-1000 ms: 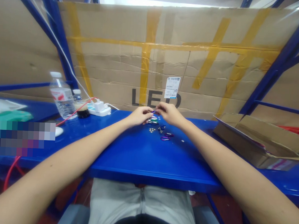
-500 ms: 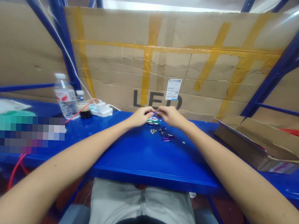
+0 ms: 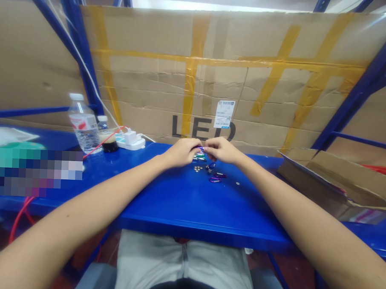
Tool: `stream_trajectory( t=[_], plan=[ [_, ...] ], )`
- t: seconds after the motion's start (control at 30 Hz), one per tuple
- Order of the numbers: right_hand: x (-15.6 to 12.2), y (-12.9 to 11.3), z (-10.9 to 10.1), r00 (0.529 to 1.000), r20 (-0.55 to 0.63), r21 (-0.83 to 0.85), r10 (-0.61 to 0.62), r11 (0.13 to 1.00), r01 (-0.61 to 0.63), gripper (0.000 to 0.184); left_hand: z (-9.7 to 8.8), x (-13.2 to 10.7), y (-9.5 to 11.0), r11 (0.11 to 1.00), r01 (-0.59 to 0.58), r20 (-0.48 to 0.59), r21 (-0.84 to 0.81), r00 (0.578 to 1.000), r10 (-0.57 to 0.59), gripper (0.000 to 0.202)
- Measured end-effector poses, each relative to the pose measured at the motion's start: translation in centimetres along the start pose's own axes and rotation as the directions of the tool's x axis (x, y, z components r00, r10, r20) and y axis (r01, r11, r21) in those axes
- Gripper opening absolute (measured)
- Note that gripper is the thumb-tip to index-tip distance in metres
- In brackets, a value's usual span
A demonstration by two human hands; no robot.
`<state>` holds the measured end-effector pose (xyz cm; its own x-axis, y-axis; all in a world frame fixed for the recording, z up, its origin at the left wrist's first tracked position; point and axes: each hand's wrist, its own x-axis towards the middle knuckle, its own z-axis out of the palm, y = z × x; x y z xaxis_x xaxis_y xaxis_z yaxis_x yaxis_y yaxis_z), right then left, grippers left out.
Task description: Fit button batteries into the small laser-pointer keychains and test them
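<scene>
My left hand (image 3: pixel 182 151) is closed, its thumb and fingers pinching a small purple carabiner (image 3: pixel 199 148) above the far part of the blue table. My right hand (image 3: pixel 222 149) is closed too, its fingertips pinched at the carabiner's right end; what lies between them is mostly hidden. Just under the hands sit several green and silver carabiners (image 3: pixel 199 156), partly covered. Nearer to me lie several small silver rings (image 3: pixel 197 168), a blue carabiner (image 3: pixel 211 165) with small metal parts beside it, and two purple carabiners (image 3: pixel 215 180), (image 3: pixel 220 175).
An open cardboard box (image 3: pixel 325 184) stands at the right. At the left are a water bottle (image 3: pixel 84 127), a dark drink bottle (image 3: pixel 109 143) and a white power strip (image 3: pixel 134 142). A large taped cardboard panel (image 3: pixel 144 87) backs the blue table (image 3: pixel 190 204). A small disc (image 3: pixel 237 183) lies near my right forearm.
Both hands have shifted slightly, my left one a little to the right. More of the purple carabiner shows between them. The loose parts on the table stay put.
</scene>
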<state>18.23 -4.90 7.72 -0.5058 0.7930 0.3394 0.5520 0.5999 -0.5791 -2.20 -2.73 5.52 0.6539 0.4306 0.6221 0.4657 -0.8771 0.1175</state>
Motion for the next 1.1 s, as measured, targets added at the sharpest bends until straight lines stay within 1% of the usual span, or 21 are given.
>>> stream_trajectory(
  t=[0.1, 0.17, 0.3, 0.37, 0.43, 0.5, 0.57, 0.67, 0.77, 0.87, 0.97, 1.03, 1.1],
  plan=[
    [0.0, 0.0, -0.1, 0.997, 0.048, 0.141, 0.055, 0.988, -0.061, 0.025, 0.1, 0.0, 0.1, 0.999, -0.03, -0.004, 0.019, 1.0, 0.03, 0.017],
    [0.0, -0.1, -0.1, 0.998, 0.046, 0.163, 0.051, 0.985, -0.058, 0.025, 0.1, 0.0, 0.2, 1.0, -0.02, -0.012, 0.005, 1.0, 0.02, 0.017],
    [0.0, -0.4, -0.1, 0.998, -0.056, 0.041, -0.026, 0.999, 0.028, 0.024, -0.2, 0.1, 0.5, 0.994, 0.068, -0.027, -0.083, 0.997, -0.07, 0.016],
    [0.0, -0.6, -0.2, 0.995, -0.083, 0.012, -0.046, 0.999, 0.047, 0.025, -0.4, 0.1, 0.7, 0.99, 0.086, -0.028, -0.113, 0.996, -0.09, 0.016],
    [0.0, -0.7, -0.3, 0.998, -0.064, 0.076, -0.012, 0.997, 0.017, 0.026, -0.4, 0.1, 0.9, 0.993, 0.064, -0.038, -0.102, 0.997, -0.068, 0.015],
    [0.1, -0.7, -0.4, 0.999, -0.02, 0.197, 0.05, 0.979, -0.045, 0.024, -0.3, 0.1, 0.9, 0.998, 0.015, -0.05, -0.056, 0.999, -0.018, 0.014],
    [0.2, -0.6, -0.3, 0.994, 0.016, 0.337, 0.109, 0.935, -0.108, 0.021, 0.0, 0.0, 0.9, 1.0, -0.03, -0.064, -0.004, 0.998, 0.029, 0.014],
    [0.3, -0.5, -0.1, 0.98, 0.062, 0.531, 0.189, 0.825, -0.193, 0.014, 0.3, -0.1, 0.7, 0.995, -0.077, -0.095, 0.064, 0.992, 0.083, 0.015],
    [0.3, -0.5, 0.0, 0.961, 0.134, 0.641, 0.241, 0.719, -0.269, 0.012, 0.4, -0.1, 0.5, 0.984, -0.129, -0.12, 0.121, 0.982, 0.144, 0.016],
    [0.3, -0.4, -0.2, 0.935, 0.227, 0.693, 0.272, 0.63, -0.352, 0.012, 0.3, -0.1, 0.5, 0.97, -0.177, -0.119, 0.167, 0.973, 0.198, 0.018],
    [0.4, -0.5, -0.4, 0.902, 0.315, 0.707, 0.296, 0.561, -0.431, 0.014, 0.3, -0.1, 0.5, 0.964, -0.184, -0.102, 0.195, 0.973, 0.206, 0.019],
    [0.4, -0.7, -0.4, 0.89, 0.343, 0.704, 0.301, 0.545, -0.456, 0.018, 0.2, -0.1, 0.7, 0.97, -0.146, -0.092, 0.196, 0.982, 0.167, 0.02],
    [0.4, -1.1, -0.5, 0.889, 0.342, 0.676, 0.306, 0.577, -0.459, 0.023, 0.1, 0.0, 0.9, 0.979, -0.072, -0.074, 0.191, 0.993, 0.087, 0.02]
  ],
)
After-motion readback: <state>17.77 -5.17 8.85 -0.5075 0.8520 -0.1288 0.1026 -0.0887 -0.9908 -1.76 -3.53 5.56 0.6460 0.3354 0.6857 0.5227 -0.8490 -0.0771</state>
